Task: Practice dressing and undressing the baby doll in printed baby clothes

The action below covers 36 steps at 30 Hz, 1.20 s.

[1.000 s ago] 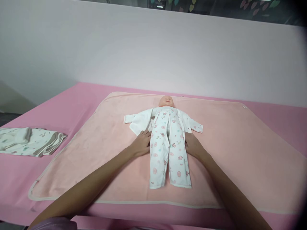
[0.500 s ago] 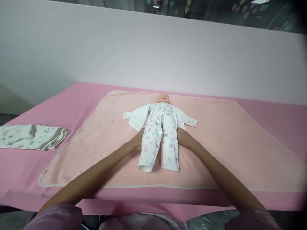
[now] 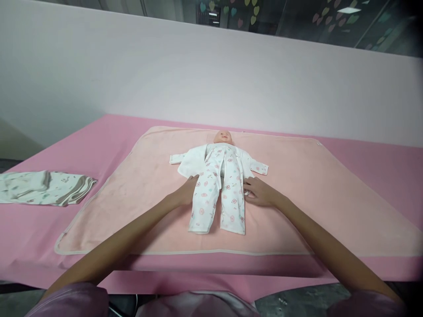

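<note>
A baby doll (image 3: 224, 137) lies on its back, its head toward the far side. It has on a white long-sleeved baby top (image 3: 194, 159). White baby pants (image 3: 233, 200) with a pink print lie over its lower body, both legs pointing toward me. My left hand (image 3: 185, 192) is closed at the left edge of the pants, its fingertips partly hidden by the cloth. On the opposite edge, my right hand (image 3: 261, 192) has its fingers curled and pinching the fabric near the hip.
Beneath the doll is a peach blanket (image 3: 132, 211) with a pale border, spread over a pink table (image 3: 86, 145). Folded printed cloth (image 3: 46, 188) with brown trim lies at the left. A white partition (image 3: 211, 83) rises behind the table.
Both hands have come out from under the pants to their outer sides, so more of the fingers shows, the right hand moving slightly right. The pants legs lie a little flatter.
</note>
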Available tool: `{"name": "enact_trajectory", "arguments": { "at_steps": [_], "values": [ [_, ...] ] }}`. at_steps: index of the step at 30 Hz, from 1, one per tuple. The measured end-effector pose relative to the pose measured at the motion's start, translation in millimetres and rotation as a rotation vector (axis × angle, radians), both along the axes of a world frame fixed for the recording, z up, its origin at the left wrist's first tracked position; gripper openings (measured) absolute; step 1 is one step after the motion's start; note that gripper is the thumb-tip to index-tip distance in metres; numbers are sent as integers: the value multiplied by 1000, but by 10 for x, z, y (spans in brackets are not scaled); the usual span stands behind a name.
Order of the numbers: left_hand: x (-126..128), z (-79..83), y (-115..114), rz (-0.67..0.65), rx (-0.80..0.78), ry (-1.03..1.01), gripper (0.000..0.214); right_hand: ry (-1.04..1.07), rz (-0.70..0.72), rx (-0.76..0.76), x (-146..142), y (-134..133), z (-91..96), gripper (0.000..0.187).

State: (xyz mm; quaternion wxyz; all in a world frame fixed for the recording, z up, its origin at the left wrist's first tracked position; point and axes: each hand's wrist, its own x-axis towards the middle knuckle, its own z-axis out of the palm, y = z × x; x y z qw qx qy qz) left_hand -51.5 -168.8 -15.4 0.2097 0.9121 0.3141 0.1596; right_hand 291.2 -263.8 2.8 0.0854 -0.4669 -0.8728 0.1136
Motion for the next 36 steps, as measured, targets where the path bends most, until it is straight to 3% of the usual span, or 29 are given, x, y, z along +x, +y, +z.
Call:
{"name": "enact_trajectory", "arguments": {
  "at_steps": [4,6,8,11,13,16,19,23,26,29,32,34,36],
  "values": [
    [-72,-33,-49,-24,-27,65,24,310,-367,-39,52,-178,-218,29],
    [-145,-65,-50,86,-12,40,24,392,-625,52,153,-206,-329,34],
    [-236,-119,2,316,24,-35,26,358,-801,172,255,-180,-436,37],
    [-344,-209,197,682,88,-83,46,259,-820,204,288,-53,-551,40],
    [-370,-242,361,786,72,-52,55,262,-786,147,204,62,-583,44],
    [-383,-229,542,761,-20,25,44,431,-830,8,50,197,-575,45],
    [-452,-169,584,731,-125,48,34,636,-864,-128,68,235,-517,38],
    [-433,-12,502,737,-242,-311,22,852,-863,-128,232,284,-310,34],
    [-72,198,417,626,-113,-591,14,1037,-849,21,35,425,-45,34],
    [362,369,314,306,30,-530,9,900,-636,193,-441,514,170,29],
    [419,332,203,66,211,-324,10,486,-278,247,-751,403,151,17],
    [230,187,152,99,244,-285,21,405,-253,295,-733,259,4,19],
    [5,17,122,213,190,-272,29,489,-382,315,-603,134,-180,23]
  ]
}}
